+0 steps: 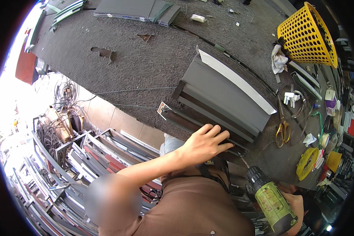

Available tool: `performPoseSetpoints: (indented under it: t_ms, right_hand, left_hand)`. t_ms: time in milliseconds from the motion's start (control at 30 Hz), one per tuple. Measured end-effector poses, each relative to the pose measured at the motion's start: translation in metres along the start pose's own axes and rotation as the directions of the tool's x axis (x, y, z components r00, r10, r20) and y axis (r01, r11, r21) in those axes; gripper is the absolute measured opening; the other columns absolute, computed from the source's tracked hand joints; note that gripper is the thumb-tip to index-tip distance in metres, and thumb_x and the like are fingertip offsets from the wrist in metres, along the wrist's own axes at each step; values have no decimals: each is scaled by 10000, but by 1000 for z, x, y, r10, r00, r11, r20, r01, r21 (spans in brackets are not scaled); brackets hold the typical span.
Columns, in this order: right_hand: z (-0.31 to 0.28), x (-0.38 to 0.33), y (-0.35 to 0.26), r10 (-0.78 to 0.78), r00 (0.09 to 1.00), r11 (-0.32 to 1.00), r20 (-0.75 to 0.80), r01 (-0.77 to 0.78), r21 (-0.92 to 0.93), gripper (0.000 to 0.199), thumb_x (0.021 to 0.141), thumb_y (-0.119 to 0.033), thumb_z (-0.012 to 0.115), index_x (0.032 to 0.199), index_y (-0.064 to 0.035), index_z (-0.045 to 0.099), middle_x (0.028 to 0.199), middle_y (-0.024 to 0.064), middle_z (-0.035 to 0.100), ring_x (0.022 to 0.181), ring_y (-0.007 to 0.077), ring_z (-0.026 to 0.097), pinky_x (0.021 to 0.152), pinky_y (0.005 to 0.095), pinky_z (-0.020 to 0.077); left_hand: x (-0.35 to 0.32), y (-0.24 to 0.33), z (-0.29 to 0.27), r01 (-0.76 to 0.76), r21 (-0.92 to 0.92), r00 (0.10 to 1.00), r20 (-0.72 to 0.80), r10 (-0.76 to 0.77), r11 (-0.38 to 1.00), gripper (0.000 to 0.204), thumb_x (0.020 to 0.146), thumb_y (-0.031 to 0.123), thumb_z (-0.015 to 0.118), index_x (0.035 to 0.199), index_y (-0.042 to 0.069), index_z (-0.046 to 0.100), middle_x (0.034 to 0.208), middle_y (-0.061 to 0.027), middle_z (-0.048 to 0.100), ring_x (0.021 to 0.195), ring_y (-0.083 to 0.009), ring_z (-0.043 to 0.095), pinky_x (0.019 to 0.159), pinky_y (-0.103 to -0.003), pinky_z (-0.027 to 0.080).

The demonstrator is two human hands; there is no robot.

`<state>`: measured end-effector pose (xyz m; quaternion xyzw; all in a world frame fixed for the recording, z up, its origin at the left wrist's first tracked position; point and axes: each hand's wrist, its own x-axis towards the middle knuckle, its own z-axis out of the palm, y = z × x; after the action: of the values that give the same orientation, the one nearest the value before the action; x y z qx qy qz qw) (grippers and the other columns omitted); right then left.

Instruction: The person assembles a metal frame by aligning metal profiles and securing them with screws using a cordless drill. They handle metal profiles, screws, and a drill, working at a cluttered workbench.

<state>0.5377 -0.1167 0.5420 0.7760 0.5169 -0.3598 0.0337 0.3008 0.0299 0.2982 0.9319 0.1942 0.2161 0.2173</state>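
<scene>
My left hand (pixel 207 144) holds a dark metal profile (pixel 183 121) by its right part, fingers curled over the top at the bench's near edge. The profile's cut end shows bright metal at the left. In my right hand (pixel 295 203) is a green and black cordless drill (pixel 272 202), its body hiding some of the fingers. The drill's thin bit (pixel 244 160) points up toward the right end of the profile; whether it touches the metal I cannot tell. Just beyond lies a wide grey ribbed profile (pixel 228 98), with a white strip (pixel 236 80) along its far side.
On the dark bench (pixel 133 74) stand a yellow perforated basket (pixel 303 35) and a crumpled rag (pixel 279 59) at the right. Orange-handled scissors (pixel 283 133) lie near the drill. Racks of long metal profiles (pixel 92 163) fill the lower left. Grey strips (pixel 133 10) lie at the back.
</scene>
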Motion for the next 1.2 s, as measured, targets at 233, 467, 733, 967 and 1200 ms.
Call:
performPoseSetpoints:
  t_ms: [233,467,733,967,1200]
  right_hand:
    - [-1,2,6,-24,999,999,21,24,29,369,707,-173,827,986,57,756,826,199,750,765,259,768,716,320,562]
    - [-7,-21,11,85,996,996,43,-85,-2,419,684,-173,885,1005,51,735,909,179,704,844,275,702,856,364,510]
    - [1,-37,30,-99,992,995,-77,99,-5,608,701,-120,935,1167,46,581,1093,132,601,965,231,647,818,335,516]
    - [4,-38,23,102,994,984,-49,-94,151,617,725,-173,937,1160,42,555,1117,126,570,980,226,646,837,335,514]
    - [0,-34,28,-143,987,988,-74,138,-64,594,755,-175,909,1177,15,538,1107,127,584,983,244,652,847,343,522]
  left_hand:
    - [-1,-1,-1,-29,27,1000,-9,30,999,411,811,234,654,1211,208,742,1098,16,572,1040,-183,534,912,-296,423]
    - [-1,-1,0,-30,33,999,-37,31,999,363,811,242,681,1165,215,752,1131,32,615,989,-160,552,873,-292,432]
    - [-1,-1,5,-37,30,995,-90,40,999,321,830,255,678,1134,179,746,1080,15,600,998,-172,551,880,-295,441]
    - [-1,-1,8,-36,68,994,-105,43,997,285,836,310,740,1102,209,748,1128,43,644,943,-152,570,842,-285,454]
    - [-3,0,10,-52,48,986,-153,59,997,298,841,228,657,1116,130,714,1032,-2,574,982,-168,550,882,-287,435]
